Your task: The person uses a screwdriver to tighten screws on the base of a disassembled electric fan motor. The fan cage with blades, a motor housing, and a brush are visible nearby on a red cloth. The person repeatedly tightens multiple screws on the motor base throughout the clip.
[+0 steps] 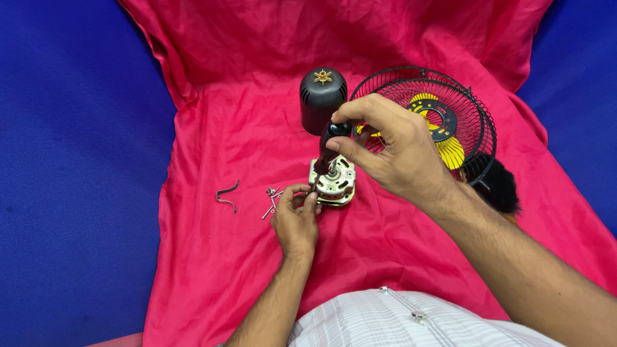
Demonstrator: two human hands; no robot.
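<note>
A small metal fan motor (335, 182) stands on the red cloth (244, 128) at the centre. My right hand (392, 148) grips the black handle of a screwdriver (331, 144), held nearly upright with its tip down at the motor's left edge. My left hand (295, 215) rests on the cloth, and its fingertips pinch the motor's left side right by the screwdriver tip. What lies under the tip is hidden by my fingers.
A black motor cover (321, 96) stands behind the motor. Black wire fan guards with a yellow blade (443, 122) lie at the right. Loose screws (272, 198) and a bent metal clip (227, 195) lie left of my left hand. Blue fabric (71, 167) surrounds the cloth.
</note>
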